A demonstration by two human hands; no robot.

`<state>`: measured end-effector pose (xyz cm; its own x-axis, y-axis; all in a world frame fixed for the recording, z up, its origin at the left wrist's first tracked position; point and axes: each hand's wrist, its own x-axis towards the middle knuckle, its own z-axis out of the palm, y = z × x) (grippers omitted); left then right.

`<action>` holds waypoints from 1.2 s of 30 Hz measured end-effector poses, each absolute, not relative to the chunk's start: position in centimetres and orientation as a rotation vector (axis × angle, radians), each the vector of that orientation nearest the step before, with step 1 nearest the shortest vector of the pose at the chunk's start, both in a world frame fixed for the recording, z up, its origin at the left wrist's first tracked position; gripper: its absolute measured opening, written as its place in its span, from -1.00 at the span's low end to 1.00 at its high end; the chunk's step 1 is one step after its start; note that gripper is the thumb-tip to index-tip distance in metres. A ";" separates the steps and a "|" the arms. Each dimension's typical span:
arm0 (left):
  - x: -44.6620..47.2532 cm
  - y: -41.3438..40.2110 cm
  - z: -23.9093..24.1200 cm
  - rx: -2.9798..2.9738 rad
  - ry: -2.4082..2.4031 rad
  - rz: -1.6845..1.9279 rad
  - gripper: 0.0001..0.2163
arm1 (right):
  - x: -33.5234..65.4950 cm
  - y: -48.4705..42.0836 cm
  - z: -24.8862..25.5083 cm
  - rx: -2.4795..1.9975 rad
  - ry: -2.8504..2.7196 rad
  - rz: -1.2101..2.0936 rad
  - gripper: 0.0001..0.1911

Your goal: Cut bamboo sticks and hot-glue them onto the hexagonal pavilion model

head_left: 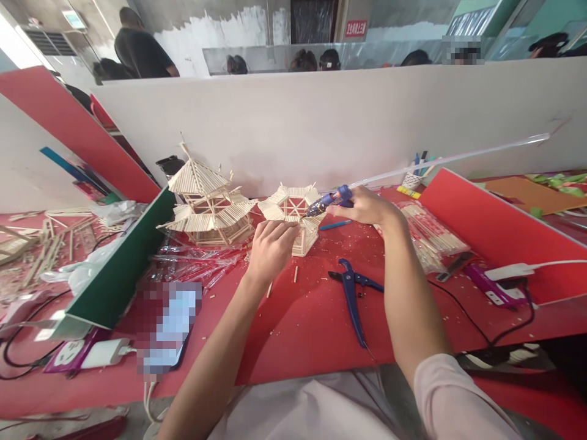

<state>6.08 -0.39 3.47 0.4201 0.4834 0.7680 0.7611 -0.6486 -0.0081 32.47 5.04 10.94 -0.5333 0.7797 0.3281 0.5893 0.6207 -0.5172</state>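
Note:
My right hand [367,206] is wrapped around a blue hot glue gun [337,197]. A long clear glue stick [449,161] runs out of its back toward the upper right. The gun's nozzle points left at the roof of a small open-topped pavilion model [275,208] made of wooden sticks. My left hand [274,247] is at the model's front edge, its fingers pressed together and pointing toward the nozzle. Whatever is in those fingertips is too small or hidden to make out. Left of it stands a taller tiered stick pavilion [208,214] with a pointed roof.
Blue pipe cutters [351,293] lie on the red table, with a blue pen [335,225] behind. At right are bagged sticks [431,235] and a red divider [509,238]. A phone [172,330], plastic wrappers [197,260] and a green divider [123,269] are at left.

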 end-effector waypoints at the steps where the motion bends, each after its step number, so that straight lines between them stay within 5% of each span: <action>1: 6.1 -0.4 3.5 -2.323 -1.063 -1.081 -0.85 | 32.5 5.1 10.9 -1.076 -2.306 0.469 -0.66; 28: 5.6 -1.5 4.2 -2.412 -0.859 -1.043 -0.80 | 33.0 5.1 10.7 -1.112 -2.258 0.479 -0.65; 36: 5.1 -2.3 3.6 -2.968 -0.747 -0.152 -0.71 | 33.2 4.7 10.8 -1.119 -2.209 0.513 -0.64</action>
